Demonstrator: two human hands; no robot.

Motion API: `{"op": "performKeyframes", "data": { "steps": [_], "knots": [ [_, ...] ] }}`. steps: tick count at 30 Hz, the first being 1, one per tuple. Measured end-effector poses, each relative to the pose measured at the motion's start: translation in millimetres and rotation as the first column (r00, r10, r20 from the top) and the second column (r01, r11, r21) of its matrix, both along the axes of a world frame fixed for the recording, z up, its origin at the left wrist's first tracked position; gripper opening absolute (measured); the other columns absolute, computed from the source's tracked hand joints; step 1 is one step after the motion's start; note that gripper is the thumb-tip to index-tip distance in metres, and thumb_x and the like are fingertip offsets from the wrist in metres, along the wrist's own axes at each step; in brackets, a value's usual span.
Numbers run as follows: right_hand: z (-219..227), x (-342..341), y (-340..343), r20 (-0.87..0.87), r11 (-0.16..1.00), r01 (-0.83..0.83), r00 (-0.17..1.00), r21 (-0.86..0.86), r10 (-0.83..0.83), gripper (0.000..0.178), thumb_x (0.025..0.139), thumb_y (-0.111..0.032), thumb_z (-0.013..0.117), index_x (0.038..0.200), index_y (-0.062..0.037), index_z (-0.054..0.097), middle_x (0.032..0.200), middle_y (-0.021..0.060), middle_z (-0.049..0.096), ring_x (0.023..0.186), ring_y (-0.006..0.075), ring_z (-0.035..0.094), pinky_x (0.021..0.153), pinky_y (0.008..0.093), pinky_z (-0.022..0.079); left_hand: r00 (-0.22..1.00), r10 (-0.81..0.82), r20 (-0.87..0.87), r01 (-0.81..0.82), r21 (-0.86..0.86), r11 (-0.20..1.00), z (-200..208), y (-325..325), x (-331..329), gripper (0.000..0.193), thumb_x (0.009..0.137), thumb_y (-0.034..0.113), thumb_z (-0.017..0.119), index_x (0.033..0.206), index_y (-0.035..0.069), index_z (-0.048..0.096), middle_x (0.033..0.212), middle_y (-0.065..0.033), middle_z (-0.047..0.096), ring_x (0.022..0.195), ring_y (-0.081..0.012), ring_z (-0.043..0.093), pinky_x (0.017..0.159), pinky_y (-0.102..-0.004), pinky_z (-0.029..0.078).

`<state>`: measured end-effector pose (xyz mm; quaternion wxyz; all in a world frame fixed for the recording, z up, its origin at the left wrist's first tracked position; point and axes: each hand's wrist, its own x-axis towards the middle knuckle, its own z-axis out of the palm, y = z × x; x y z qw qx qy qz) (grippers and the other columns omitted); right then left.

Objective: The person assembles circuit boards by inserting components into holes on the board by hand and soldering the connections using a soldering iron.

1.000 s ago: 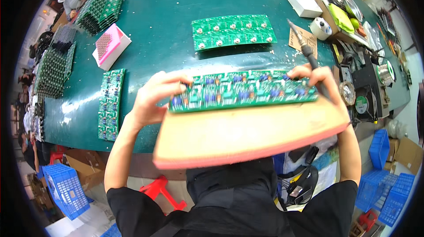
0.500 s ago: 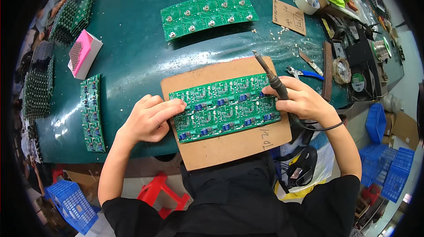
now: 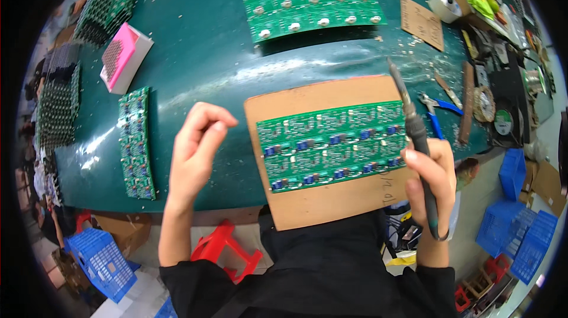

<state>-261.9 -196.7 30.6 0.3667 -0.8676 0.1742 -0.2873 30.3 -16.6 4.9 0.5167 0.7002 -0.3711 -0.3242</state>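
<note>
A green circuit board (image 3: 337, 146) with rows of small blue parts lies on a tan cardboard sheet (image 3: 331, 211) at the table's front edge. My right hand (image 3: 435, 179) is wrapped round a soldering iron (image 3: 416, 131) at the board's right end; the iron's tip points away from me. Left of the cardboard, my left hand (image 3: 198, 149) hovers apart from the board, its fingers curled in with nothing visible in them. Further left lies a narrow populated circuit board (image 3: 136, 143).
Beyond the cardboard lies another green board (image 3: 316, 10) with round metal parts. A pink-and-white box (image 3: 125, 60) stands at left, near stacked boards (image 3: 58, 105). Blue-handled cutters (image 3: 438, 108), a solder spool (image 3: 534, 81) and a small cardboard piece (image 3: 422, 23) are at right.
My left hand has come off the board and drawn back left. My right hand has shifted toward me with the soldering iron, its fingers off the board. The whole view has shifted slightly.
</note>
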Motion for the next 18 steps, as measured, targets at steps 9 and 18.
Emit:
{"op": "performKeyframes", "data": {
  "steps": [9,18],
  "knots": [
    [-43.3,22.5,2.3,-0.153,0.910,0.175,0.957,-0.376,-0.247,0.032,0.073,0.003,0.075,0.100,-0.0076,0.060,0.113,0.0117,0.069,0.108,0.0328,0.063,0.091,0.0418,0.046,0.997,0.075,-0.009,-0.076,-0.129,0.989,-7.1,-5.5,-25.9,0.010,0.093,0.002,0.062,0.099,-0.001,0.070,0.095,-0.0013,0.059,0.070,-0.0023,0.041,0.058,-0.0191,0.031],
    [-35.6,30.3,1.1,-0.308,0.900,0.118,0.914,-0.420,-0.263,0.032,0.075,-0.007,0.075,0.104,-0.0133,0.061,0.115,0.0084,0.064,0.114,0.0309,0.058,0.088,0.0414,0.046,0.748,-0.030,0.663,0.190,-0.171,0.967,-12.8,-22.0,-34.4,0.027,0.079,-0.002,0.068,0.106,0.004,0.070,0.104,-0.0105,0.064,0.070,-0.0206,0.051,0.066,-0.0304,0.046]
  ]
}}
